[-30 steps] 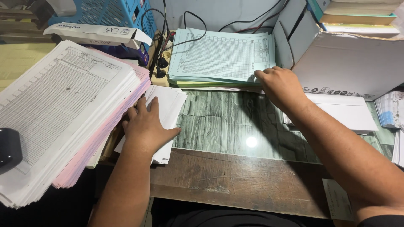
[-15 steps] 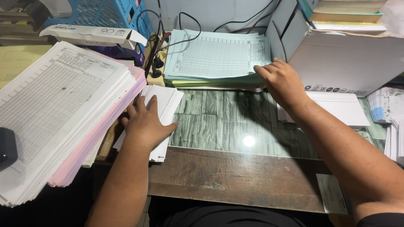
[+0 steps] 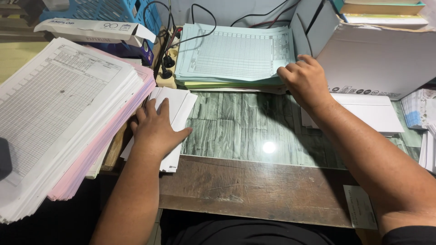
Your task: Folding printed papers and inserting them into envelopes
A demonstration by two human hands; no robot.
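Observation:
My left hand (image 3: 156, 129) lies flat, fingers spread, on a small stack of white envelopes (image 3: 175, 106) at the desk's left. My right hand (image 3: 305, 79) pinches the right corner of the top sheet of a pale blue-green stack of ruled forms (image 3: 234, 54) at the back of the desk; yellow and white sheets show under that stack. A tall slanted pile of white and pink ruled forms (image 3: 59, 113) rises just left of my left hand.
A grey cardboard box (image 3: 377, 59) stands at the right, white envelopes (image 3: 368, 113) below it. A power strip with black plugs (image 3: 165, 68) and cables sits between the piles. Blue crate (image 3: 104, 9) and a long white box (image 3: 91, 29) at back left. Green glass desk top (image 3: 245, 131).
The view has shifted slightly. My right hand stays at the blue-green stack's corner; my left hand stays on the envelopes.

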